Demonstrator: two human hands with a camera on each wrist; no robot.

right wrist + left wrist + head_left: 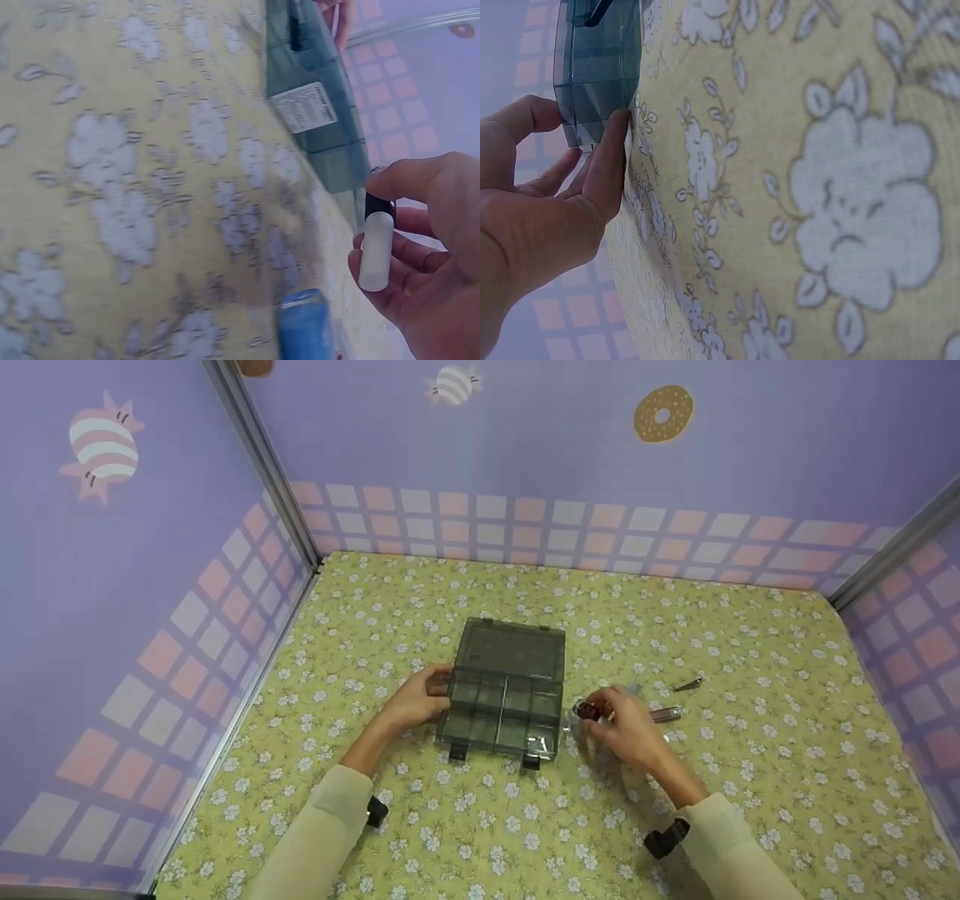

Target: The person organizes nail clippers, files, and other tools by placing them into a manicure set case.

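Observation:
A grey see-through compartment box (501, 712) lies with its lid (511, 649) folded back away from me. My left hand (415, 699) grips its left side; in the left wrist view the thumb and fingers (607, 161) bracket the box's end (592, 82). To the right of the box, my right hand (626, 727) pinches a small nail polish bottle (587, 710), dark red in the head view. The right wrist view shows this bottle's long white cap (376, 251), with a dark part between the fingertips. Something small and shiny lies in the box's front right compartment.
A nail clipper (688, 684) lies right of my right hand, and a reddish-brown clipper-like tool (666, 713) sits partly behind the hand. Close below the right hand in its wrist view is a blue bottle (304, 326). Patterned walls (525, 442) bound the flowered cloth (480, 825).

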